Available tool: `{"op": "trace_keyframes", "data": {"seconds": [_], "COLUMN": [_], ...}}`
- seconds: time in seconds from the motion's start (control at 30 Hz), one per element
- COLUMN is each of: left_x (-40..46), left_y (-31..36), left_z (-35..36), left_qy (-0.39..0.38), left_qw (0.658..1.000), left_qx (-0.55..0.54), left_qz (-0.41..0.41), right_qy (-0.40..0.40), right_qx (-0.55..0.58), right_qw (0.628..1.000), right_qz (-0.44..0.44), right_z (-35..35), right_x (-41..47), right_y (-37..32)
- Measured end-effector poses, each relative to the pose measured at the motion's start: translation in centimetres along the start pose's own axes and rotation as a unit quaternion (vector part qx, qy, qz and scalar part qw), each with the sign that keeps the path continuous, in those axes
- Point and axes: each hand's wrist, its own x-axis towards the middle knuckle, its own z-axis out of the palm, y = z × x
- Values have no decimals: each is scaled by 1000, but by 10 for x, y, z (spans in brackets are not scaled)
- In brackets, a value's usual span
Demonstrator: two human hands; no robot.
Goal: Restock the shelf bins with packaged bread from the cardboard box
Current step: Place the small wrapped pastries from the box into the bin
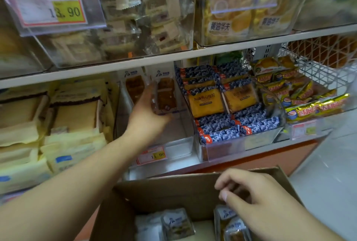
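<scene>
My left hand [146, 113] reaches into a clear shelf bin [181, 144] on the lower shelf and grips a packaged bread [166, 93] standing upright at the bin's back. Another upright pack [134, 84] stands just left of it. The open cardboard box [173, 188] sits below at the bottom centre, with more bread packs [177, 223] inside. My right hand [251, 196] hovers over the box's right side, fingers curled and apart, just above a pack [231, 225]; it holds nothing that I can see.
Left of the bin lie stacked yellow cake packs [73, 113]. To the right a bin holds blue-and-orange toast packs [222, 109], then a white wire basket [328, 74] of yellow snack packs. Upper shelf bins [119, 28] hang overhead. A price tag [152, 155] fronts the bin.
</scene>
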Motion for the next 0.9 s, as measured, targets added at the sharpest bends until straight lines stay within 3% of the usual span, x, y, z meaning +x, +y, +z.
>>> {"op": "trace_keyframes", "data": {"seconds": [0.2, 0.33, 0.6, 0.8, 0.9], "left_x": [-119, -159, -169, -159, -156], "left_y": [-2, -20, -40, -58, -61], "left_z": [-53, -91, -131, -135, -134], "left_qy": [-148, -205, -311, -423, -438], "left_qw": [987, 963, 901, 837, 829], "left_qx": [48, 168, 300, 347, 345], "left_qz": [48, 43, 38, 23, 40], "right_qy": [5, -18, -94, -89, -99], "right_qx": [-34, -55, -118, -141, -155], "right_qw": [999, 998, 989, 984, 980], "right_qz": [-8, -3, 4, 64, 72], "right_z": [22, 49, 117, 159, 179], "right_x": [-3, -5, 14, 55, 70], "right_y": [4, 1, 10, 41, 57]}}
